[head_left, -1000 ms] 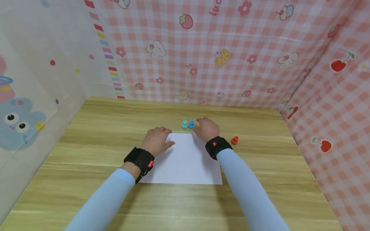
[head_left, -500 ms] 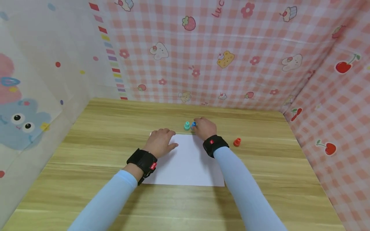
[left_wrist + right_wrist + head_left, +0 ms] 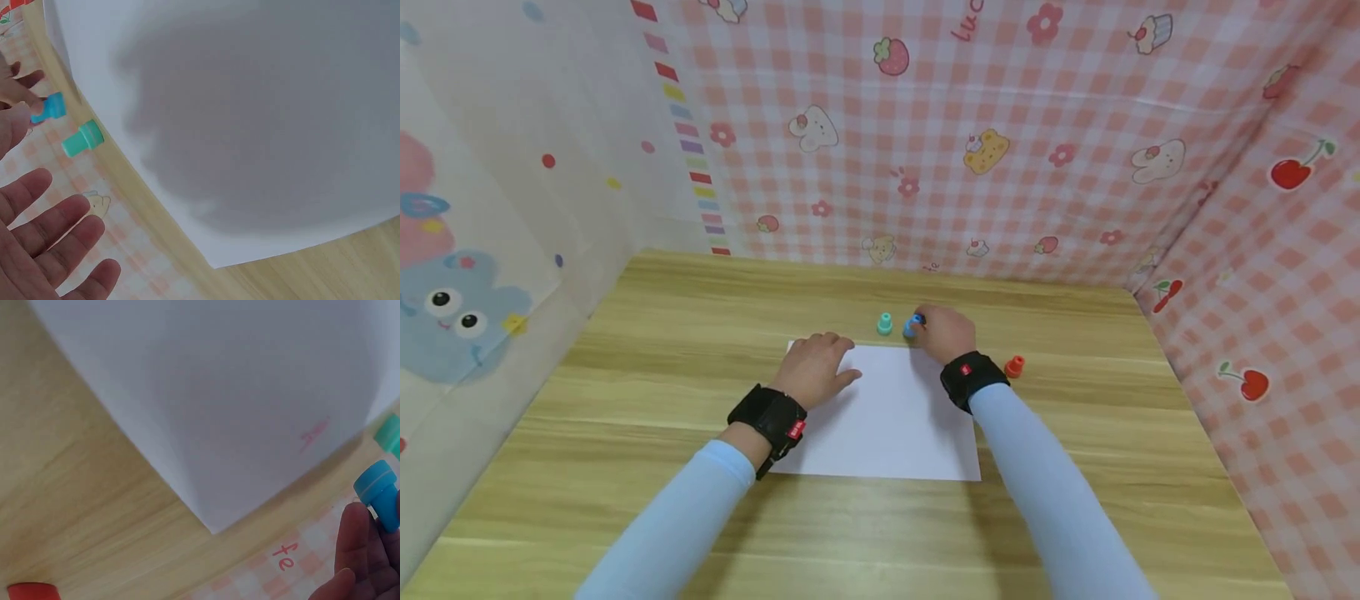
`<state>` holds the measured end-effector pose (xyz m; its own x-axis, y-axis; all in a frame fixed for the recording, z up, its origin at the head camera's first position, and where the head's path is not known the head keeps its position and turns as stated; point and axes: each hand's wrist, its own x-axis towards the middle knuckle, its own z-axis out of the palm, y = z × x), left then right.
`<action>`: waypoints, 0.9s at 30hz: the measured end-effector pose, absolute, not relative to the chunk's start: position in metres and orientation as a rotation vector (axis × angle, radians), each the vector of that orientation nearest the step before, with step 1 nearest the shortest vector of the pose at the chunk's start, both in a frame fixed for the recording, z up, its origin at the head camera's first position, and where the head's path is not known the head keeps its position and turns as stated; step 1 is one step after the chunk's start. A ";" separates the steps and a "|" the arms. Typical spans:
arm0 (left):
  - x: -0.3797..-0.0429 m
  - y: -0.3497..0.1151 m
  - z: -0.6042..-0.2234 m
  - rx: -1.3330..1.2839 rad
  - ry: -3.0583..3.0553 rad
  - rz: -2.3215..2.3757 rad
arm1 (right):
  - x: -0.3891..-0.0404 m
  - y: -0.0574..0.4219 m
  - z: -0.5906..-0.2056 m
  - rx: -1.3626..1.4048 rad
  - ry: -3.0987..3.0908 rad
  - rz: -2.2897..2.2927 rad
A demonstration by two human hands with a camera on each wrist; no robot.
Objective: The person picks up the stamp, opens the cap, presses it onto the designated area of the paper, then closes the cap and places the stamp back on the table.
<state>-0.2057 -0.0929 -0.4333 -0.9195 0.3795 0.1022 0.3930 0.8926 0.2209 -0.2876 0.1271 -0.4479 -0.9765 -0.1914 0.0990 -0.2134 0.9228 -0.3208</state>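
My right hand pinches a small blue toy stamp by its narrow handle. In the right wrist view the wide round end of the blue stamp points toward the paper side. To its left a mint-green stamp stands on the table behind the paper. A white sheet of paper lies between the hands. Over its left part is my left hand, fingers loosely spread, holding nothing; the left wrist view shows these fingers apart and a shadow on the sheet.
A red stamp stands to the right of the paper, near my right wristband. Wood-grain tabletop surrounds the sheet. Pink checked cloth hangs behind and to the right, with a pale printed cloth on the left.
My right hand has reached the blue stamp, closed its fingers on it and shifted it right, away from the mint-green one. The left hand stays over the paper.
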 end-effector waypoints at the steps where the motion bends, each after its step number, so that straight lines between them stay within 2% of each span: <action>1: -0.206 -0.093 -0.433 -0.616 -2.996 -0.373 | -0.286 0.129 -0.444 0.313 -3.021 0.536; 7: -0.206 -0.090 -0.433 -0.634 -2.951 -0.381 | -0.270 0.131 -0.430 0.329 -2.987 0.629; 17: -0.207 -0.083 -0.434 -0.642 -2.919 -0.413 | -0.237 0.113 -0.426 0.424 -2.961 0.811; 27: -0.205 -0.078 -0.433 -0.657 -2.923 -0.454 | -0.222 0.100 -0.418 0.497 -2.934 0.956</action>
